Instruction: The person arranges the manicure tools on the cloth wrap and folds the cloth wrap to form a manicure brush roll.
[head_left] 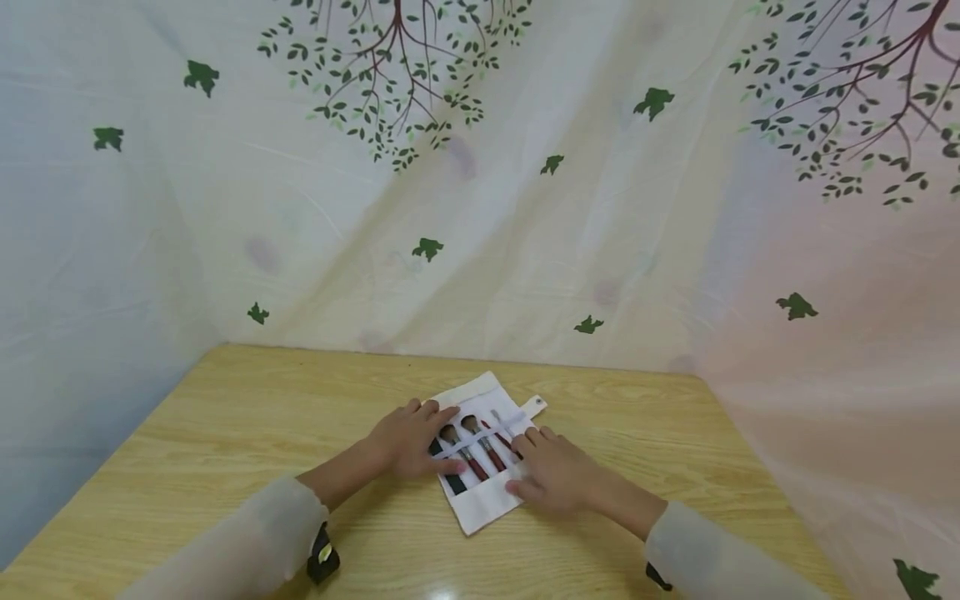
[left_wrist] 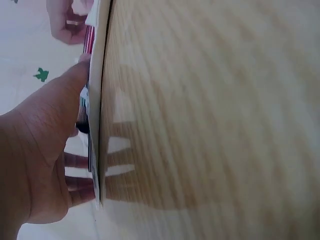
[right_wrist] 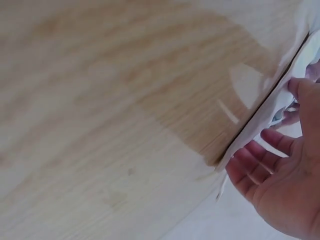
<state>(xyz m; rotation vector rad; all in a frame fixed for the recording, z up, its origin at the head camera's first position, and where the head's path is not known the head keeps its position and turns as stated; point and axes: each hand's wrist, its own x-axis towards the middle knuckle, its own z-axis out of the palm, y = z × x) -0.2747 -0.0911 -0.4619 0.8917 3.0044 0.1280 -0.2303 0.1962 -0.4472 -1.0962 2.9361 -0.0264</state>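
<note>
A white fabric brush roll point(head_left: 487, 504) lies unfolded at a slant on the table, between both hands. Several makeup brushes point(head_left: 491, 456) with reddish-brown handles sit in it under a pale elastic band, and a dark flat item point(head_left: 455, 483) is tucked along its left side. My left hand point(head_left: 412, 437) rests on the left edge, thumb over the cloth and fingers spread towards the far corner. On the right edge lies my right hand point(head_left: 558, 475), its thumb near the front pocket, covering part of the brushes. The right wrist view shows its fingertips touching the cloth point(right_wrist: 265, 112).
A short strap with a snap point(head_left: 534, 407) sticks out from the roll's far right side. The wooden table point(head_left: 300, 392) ends at a pale curtain point(head_left: 487, 275) printed with leaves and branches, which hangs at the back and both sides.
</note>
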